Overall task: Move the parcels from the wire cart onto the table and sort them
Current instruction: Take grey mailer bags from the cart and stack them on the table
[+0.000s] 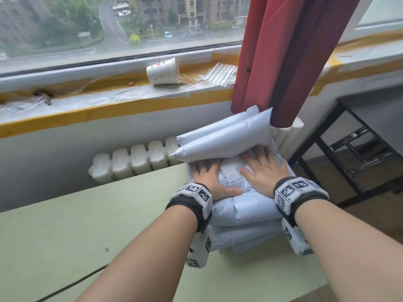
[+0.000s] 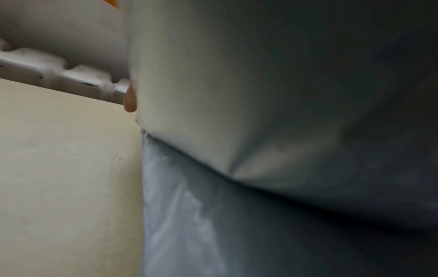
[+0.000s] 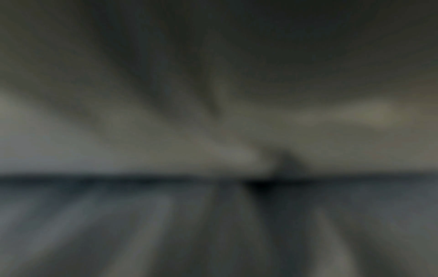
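A stack of pale grey-white parcels [image 1: 242, 210] lies on the green table [image 1: 87, 232] at its right end. Two more parcels [image 1: 226, 138] lean tilted on the far side of the stack, against the red curtain. My left hand [image 1: 207, 177] lies flat on the top parcel's left side, fingers straight, thumb along the near edge. My right hand [image 1: 263, 168] lies flat on its right side, fingertips under the tilted parcels. In the left wrist view the parcels [image 2: 260, 112] fill the frame, with one fingertip [image 2: 129, 101] showing at their edge. The right wrist view is dark blur.
A red curtain [image 1: 283, 57] hangs just behind the stack. A white radiator [image 1: 135, 160] runs along the wall beyond the table. On the windowsill lie a tipped paper cup [image 1: 162, 71] and spilled sticks. A black metal frame [image 1: 359, 149] stands to the right. A dark cable [image 1: 72, 284] crosses the table's near left.
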Motion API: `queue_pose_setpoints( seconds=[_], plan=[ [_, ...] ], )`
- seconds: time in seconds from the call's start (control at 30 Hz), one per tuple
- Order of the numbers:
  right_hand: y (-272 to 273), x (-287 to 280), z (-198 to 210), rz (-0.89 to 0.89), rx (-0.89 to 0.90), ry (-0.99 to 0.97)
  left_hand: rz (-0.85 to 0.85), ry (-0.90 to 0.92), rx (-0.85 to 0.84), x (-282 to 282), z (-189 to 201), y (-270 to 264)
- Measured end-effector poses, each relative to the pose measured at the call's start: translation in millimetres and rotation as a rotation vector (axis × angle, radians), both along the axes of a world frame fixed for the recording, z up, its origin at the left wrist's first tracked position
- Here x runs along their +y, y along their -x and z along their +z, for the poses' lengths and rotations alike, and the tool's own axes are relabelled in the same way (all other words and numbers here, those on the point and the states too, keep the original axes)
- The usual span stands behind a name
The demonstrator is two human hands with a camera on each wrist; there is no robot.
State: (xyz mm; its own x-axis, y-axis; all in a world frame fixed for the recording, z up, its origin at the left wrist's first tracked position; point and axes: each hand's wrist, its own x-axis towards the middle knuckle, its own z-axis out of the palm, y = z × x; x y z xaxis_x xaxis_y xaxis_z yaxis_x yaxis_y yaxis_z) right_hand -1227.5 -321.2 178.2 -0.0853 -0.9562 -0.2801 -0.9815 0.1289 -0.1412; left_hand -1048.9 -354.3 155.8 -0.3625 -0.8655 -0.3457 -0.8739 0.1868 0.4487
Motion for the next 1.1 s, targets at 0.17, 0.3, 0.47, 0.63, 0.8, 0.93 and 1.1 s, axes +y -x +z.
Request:
queue_pose_setpoints(
  seconds=[0.17,0.3,0.47,0.63,0.8,0.93,1.1],
  plan=[
    [2.2,1.0,-6.4,-0.015,-0.028,0.006,0.032,-0.057,0.011,-0.2,-10.4,2.4],
    [4.8,-1.0,-12.7,-0.014,-0.036,0.007,0.026,-0.046,0.009,-0.5,-12.2,3.7],
    [5.9,-1.5,-19.9,-0.025,-0.044,0.007,0.045,-0.073,0.031,1.7,-12.7,5.6],
    [6.6,1.0,-25.3,-0.028,-0.052,0.029,0.088,-0.100,0.038,10.0,-11.5,8.4],
    [7.2,0.7,-24.6,-0.023,-0.077,0.015,0.074,-0.099,0.012,10.8,-8.6,8.6],
    [7.8,0.2,-14.7,0.009,-0.067,-0.006,0.049,-0.093,-0.094,12.9,10.2,8.4],
    [7.9,-3.5,-0.5,0.052,0.008,-0.035,-0.055,0.153,-0.197,-8.3,53.4,11.2]
  ],
)
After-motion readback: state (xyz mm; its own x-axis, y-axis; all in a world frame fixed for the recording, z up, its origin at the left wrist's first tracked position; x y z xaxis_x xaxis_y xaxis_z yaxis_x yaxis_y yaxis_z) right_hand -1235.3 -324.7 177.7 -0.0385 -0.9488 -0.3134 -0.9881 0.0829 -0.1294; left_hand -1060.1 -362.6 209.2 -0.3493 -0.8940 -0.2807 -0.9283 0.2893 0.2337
